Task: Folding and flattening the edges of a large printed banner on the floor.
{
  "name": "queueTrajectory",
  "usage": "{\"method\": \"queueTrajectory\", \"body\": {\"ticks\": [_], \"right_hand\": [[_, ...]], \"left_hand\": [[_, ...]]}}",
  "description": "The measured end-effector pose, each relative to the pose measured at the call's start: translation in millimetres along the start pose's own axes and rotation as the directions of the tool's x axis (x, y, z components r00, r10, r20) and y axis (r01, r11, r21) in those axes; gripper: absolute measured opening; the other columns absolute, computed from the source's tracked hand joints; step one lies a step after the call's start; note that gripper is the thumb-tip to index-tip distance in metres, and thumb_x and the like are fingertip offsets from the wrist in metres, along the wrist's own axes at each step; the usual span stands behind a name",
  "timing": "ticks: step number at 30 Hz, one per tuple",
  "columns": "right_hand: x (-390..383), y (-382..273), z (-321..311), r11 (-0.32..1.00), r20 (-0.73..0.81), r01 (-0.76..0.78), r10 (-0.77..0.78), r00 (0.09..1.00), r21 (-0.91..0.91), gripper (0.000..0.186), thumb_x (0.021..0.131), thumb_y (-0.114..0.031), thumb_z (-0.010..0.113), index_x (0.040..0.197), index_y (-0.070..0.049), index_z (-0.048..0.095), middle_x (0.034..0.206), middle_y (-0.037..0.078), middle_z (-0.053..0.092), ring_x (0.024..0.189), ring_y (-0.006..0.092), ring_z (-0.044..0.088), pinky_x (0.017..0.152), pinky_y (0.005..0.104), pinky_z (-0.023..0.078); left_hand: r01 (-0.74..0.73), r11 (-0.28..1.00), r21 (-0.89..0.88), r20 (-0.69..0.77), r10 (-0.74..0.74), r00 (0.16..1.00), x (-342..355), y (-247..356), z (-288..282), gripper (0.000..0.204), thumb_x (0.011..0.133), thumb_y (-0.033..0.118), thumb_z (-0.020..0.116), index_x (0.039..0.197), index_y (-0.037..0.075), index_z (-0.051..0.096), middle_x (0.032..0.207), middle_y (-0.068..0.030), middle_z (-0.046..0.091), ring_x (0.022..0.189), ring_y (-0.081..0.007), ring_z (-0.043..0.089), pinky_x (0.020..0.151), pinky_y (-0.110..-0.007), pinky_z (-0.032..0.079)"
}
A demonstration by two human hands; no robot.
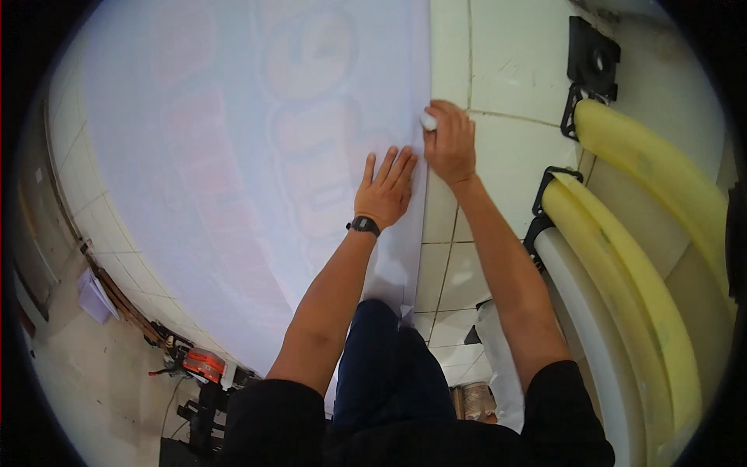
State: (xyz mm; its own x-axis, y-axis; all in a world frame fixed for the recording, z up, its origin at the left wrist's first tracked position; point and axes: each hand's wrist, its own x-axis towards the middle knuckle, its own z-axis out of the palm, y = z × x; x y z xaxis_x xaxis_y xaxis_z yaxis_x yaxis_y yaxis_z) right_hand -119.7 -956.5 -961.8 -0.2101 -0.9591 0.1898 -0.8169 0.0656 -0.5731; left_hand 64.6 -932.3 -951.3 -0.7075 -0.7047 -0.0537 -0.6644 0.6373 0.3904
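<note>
A large white banner sheet (226, 163) lies spread on the tiles, with faint reddish and bluish lettering showing through. My left hand (385, 187) rests flat on it near its right edge, fingers stretched out and pointing away from me; a dark watch is on that wrist. At the same edge, a little farther away, my right hand (450, 140) is closed around a small white object with a rounded end (428, 121). Its fingers hide most of that object, so its kind does not show. The sheet's right border appears folded along a straight strip.
To the right lie long rolls, a yellow roll (646, 148), another yellow one (615, 265) and a white roll (580, 311), with black end brackets (593, 58). At lower left are an orange-and-black tool (204, 363) and folded pale sheets (96, 296). White tiles (513, 140) border the banner.
</note>
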Motion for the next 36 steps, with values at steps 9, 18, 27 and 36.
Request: {"method": "queueTrajectory", "body": {"ticks": [9,18,27,36], "right_hand": [[1.0,-7.2,-12.9,0.994,0.240,0.028,-0.001,0.971,-0.108,0.047,0.072,-0.013,0.066,0.118,-0.015,0.056,0.136,-0.001,0.053,0.124,0.0223,0.047,0.084,0.0406,0.039],[-2.2,0.9,-11.2,0.982,0.279,0.090,-0.040,0.959,-0.168,0.045,0.072,-0.015,0.066,0.116,-0.020,0.059,0.138,-0.006,0.053,0.126,0.0183,0.046,0.081,0.0375,0.038],[100.4,21.8,-14.4,0.991,0.337,-0.119,0.134,0.932,-0.065,0.048,0.072,-0.004,0.060,0.118,-0.018,0.059,0.121,0.003,0.056,0.112,0.0241,0.051,0.088,0.0433,0.036],[426.5,96.5,34.3,0.985,-0.062,-0.040,0.029,0.998,-0.168,0.028,0.081,-0.012,0.059,0.109,-0.012,0.059,0.111,0.005,0.061,0.106,0.0271,0.054,0.084,0.0421,0.040]], "left_hand": [[0.077,0.997,-0.007,-0.329,-0.075,0.941,298.3,-125.8,-59.1,0.075,0.086,0.055,0.058,0.138,0.003,0.045,0.147,-0.0190,0.038,0.139,-0.0346,0.030,0.114,-0.052,0.017],[0.118,0.992,0.048,-0.205,-0.106,0.973,340.4,-129.7,-60.6,0.079,0.087,0.059,0.053,0.147,0.011,0.037,0.155,-0.0194,0.027,0.146,-0.0358,0.019,0.117,-0.054,0.010],[0.156,0.988,0.015,-0.047,-0.155,0.987,338.3,-131.4,-78.5,0.056,0.091,0.046,0.056,0.143,0.026,0.047,0.155,-0.0114,0.030,0.143,-0.0369,0.024,0.114,-0.059,0.014],[0.207,0.977,-0.042,0.055,-0.204,0.977,345.0,-127.0,-80.3,0.047,0.095,0.035,0.050,0.142,0.029,0.048,0.155,-0.0082,0.032,0.144,-0.0342,0.023,0.115,-0.058,0.013]]}}
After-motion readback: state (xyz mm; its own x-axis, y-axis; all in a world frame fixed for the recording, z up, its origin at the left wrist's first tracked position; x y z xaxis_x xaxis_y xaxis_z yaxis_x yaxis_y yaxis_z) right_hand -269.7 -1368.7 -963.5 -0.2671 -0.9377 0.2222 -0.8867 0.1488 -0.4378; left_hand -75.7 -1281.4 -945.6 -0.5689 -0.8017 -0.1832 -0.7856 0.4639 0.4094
